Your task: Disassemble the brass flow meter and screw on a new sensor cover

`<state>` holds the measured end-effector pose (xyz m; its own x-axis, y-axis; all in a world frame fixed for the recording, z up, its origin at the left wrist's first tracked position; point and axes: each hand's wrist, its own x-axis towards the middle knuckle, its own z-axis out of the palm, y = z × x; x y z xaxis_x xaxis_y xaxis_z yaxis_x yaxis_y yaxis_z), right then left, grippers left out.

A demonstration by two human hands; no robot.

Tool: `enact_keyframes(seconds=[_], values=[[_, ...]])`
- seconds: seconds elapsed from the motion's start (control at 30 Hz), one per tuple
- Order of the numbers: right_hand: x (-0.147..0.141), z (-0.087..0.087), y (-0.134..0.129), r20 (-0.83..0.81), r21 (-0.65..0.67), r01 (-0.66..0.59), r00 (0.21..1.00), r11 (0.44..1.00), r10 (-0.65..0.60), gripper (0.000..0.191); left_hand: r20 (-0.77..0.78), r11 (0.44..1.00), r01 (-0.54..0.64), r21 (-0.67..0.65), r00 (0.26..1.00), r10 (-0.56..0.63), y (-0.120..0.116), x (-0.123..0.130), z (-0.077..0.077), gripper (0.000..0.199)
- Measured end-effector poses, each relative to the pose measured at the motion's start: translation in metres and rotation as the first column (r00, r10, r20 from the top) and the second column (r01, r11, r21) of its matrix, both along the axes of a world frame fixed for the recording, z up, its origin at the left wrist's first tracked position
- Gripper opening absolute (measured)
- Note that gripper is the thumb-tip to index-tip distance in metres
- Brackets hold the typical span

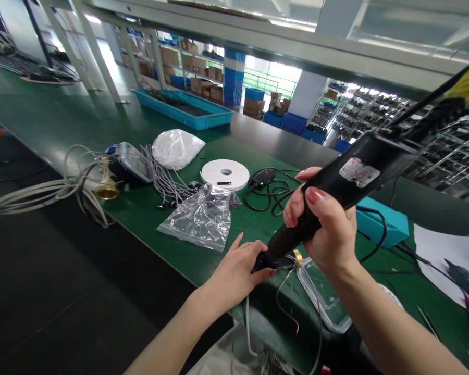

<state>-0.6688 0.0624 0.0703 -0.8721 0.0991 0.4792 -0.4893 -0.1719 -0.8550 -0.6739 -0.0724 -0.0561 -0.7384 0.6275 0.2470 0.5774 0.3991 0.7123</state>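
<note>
Gripping: right hand is wrapping fully around the electric screwdriver, tip pointing down.
Steadying: left hand, fingers part-open, is pressing the black fitting under the tip.
Hands: working close together, not touching.
Placing: fitting is sitting near right on the green bench.
Aligning: keeping the tip square looks wisest.

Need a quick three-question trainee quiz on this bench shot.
1. Which hand grips the black electric screwdriver?
2. True or false: the white roll lies flat on the green mat.
3. What colour is the long tray farther along the bench? A) blue B) red C) yellow

Key: 1. right hand; 2. true; 3. A
</note>
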Motion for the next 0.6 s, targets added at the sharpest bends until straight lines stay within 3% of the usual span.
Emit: enact_keyframes(seconds=[0.33,0.5,0.6], values=[[0.002,0.000,-0.002,0.028,0.003,0.018,0.999,1.000,-0.018,0.018,0.026,1.000,0.008,-0.012,1.000,-0.007,0.000,-0.001,0.001,0.028],[0.002,0.001,-0.006,0.056,0.107,0.036,0.998,0.994,-0.042,0.022,0.034,0.999,0.029,-0.015,0.999,-0.028,0.000,-0.002,0.001,0.026],[0.000,0.000,-0.011,0.049,0.105,0.091,0.994,0.990,-0.096,0.020,0.032,0.999,0.040,-0.018,0.999,-0.040,0.000,-0.003,-0.002,0.026]])
